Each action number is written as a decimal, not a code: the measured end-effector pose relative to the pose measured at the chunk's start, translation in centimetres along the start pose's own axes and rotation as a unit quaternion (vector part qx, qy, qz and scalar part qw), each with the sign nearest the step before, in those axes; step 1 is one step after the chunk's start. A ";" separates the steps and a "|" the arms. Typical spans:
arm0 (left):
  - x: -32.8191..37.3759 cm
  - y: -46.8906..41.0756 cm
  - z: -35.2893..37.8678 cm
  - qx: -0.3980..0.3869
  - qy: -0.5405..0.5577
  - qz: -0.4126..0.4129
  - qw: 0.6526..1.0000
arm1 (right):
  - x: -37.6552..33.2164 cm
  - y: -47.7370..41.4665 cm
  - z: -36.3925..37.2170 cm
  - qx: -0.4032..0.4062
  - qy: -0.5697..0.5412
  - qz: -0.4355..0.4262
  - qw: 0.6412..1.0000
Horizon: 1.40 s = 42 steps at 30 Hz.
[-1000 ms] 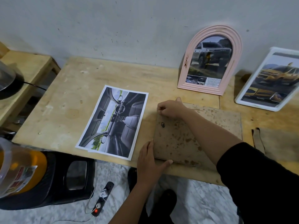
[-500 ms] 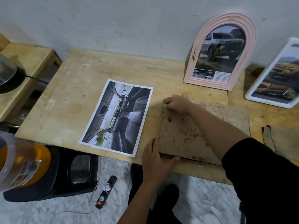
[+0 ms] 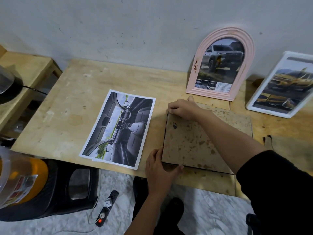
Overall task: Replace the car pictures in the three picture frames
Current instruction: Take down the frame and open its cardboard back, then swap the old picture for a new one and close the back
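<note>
Both hands stay where they were half a second ago, apart, on the two left corners of one frame. The left hand [image 3: 159,168] braces the near-left corner of the face-down frame [image 3: 194,145], fingers along its left edge and thumb on its near edge. The right hand [image 3: 183,108] curls its fingers over the far-left corner. This frame lies flat on the wooden table [image 3: 67,116], stained brown backing up, its long axis running left to right, and the end with the small hanging hook [image 3: 174,125] points left. Just left of it lies a loose car-interior print [image 3: 118,128], its long axis running away from the person. Behind, a pink arched frame [image 3: 250,53] and a white frame [image 3: 271,113] lean on the wall, each showing a car picture.
</note>
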<state>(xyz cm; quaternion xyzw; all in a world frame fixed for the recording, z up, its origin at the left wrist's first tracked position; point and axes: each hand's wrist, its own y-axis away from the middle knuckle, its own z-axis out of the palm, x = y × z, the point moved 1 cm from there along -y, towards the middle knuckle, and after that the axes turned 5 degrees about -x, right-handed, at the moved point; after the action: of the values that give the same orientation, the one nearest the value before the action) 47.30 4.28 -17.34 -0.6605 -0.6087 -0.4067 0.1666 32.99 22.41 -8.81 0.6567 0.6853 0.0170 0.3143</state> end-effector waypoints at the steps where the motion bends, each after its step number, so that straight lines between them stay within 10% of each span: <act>1: 0.0 0.0 0.1 0.000 0.002 -0.002 1.000 | -0.1 0.3 -0.4 0.011 -0.013 -0.007 1.000; 12: 1.6 -0.5 -0.7 -0.060 -0.059 -0.028 0.996 | -5.4 4.9 -9.3 0.233 -0.116 -0.087 0.962; 20: 4.4 -0.6 -1.4 -0.085 -0.154 -0.012 0.984 | 1.3 17.0 -16.5 0.513 -0.227 0.047 0.826; 24: 5.2 -0.9 -1.2 -0.108 -0.172 -0.030 0.979 | 10.3 25.0 -11.4 0.593 -0.374 0.204 0.683; 32: 5.6 -1.6 -0.3 -0.095 -0.149 -0.077 0.981 | 18.2 35.0 11.8 0.637 -0.705 0.254 0.182; 34: 5.8 -1.6 -0.1 -0.093 -0.144 -0.091 0.981 | 17.1 35.5 13.7 0.656 -0.687 0.223 0.219; 37: 6.0 -1.4 0.1 -0.088 -0.150 -0.102 0.979 | 16.5 35.5 15.5 0.718 -0.677 0.157 0.036; 42: 5.9 -1.5 0.2 -0.084 -0.156 -0.102 0.979 | 16.8 34.5 13.5 0.672 -0.728 0.137 -0.027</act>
<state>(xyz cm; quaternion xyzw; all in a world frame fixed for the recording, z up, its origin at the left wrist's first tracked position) 45.53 8.66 -13.51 -0.6620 -0.6551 -0.3630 -0.0286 70.79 37.14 -11.47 -0.2999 0.3259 0.8953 -0.0469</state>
